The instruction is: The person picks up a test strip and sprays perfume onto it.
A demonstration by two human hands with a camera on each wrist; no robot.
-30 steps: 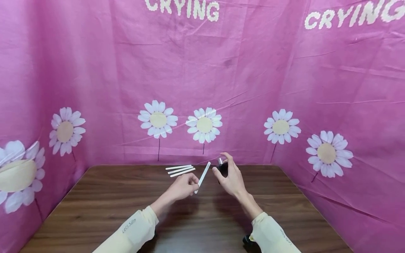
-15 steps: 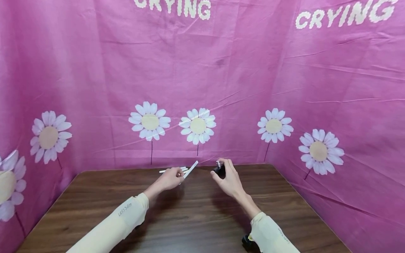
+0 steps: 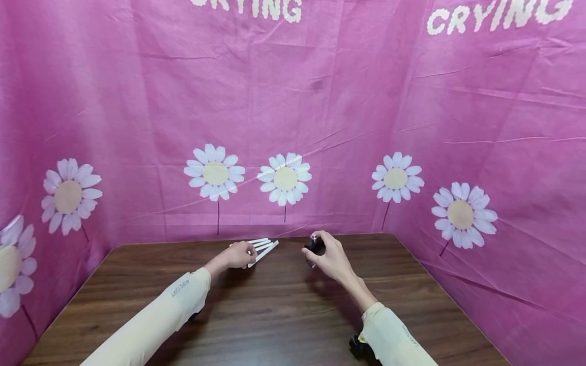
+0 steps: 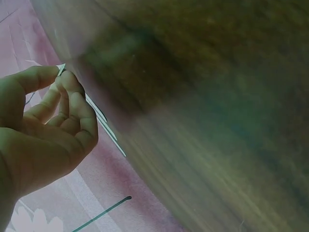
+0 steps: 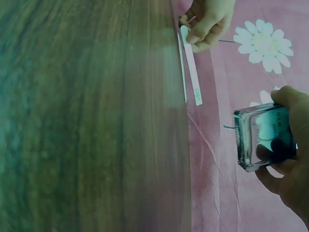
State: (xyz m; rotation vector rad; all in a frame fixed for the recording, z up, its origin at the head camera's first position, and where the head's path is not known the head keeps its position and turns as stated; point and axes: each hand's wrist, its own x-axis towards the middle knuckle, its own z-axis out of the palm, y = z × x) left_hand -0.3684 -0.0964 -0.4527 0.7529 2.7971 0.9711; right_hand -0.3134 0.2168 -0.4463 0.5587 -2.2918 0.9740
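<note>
My left hand (image 3: 240,255) pinches a white perfume test strip (image 5: 192,70) between thumb and fingertip near one end. In the left wrist view only the tip of that strip shows above the fingertips. Several like strips (image 4: 106,123) lie fanned at the table's back edge, partly covered by the left hand in the head view. My right hand (image 3: 333,256) grips a dark glass perfume bottle (image 5: 263,135) by its sides, thumb and fingers around it. Its silver top (image 3: 314,237) points up in the head view. Bottle and held strip are apart.
Under the hands is a brown wood-grain table (image 3: 274,315). A pink cloth (image 3: 348,127) with daisies and lettering hangs behind it and along both sides. Near the right sleeve sits a black object (image 3: 359,348), partly hidden.
My left hand has moved left with its strip, away from the bottle and down to the other strips. The right hand's forefinger has come from above the bottle's top to its side.
</note>
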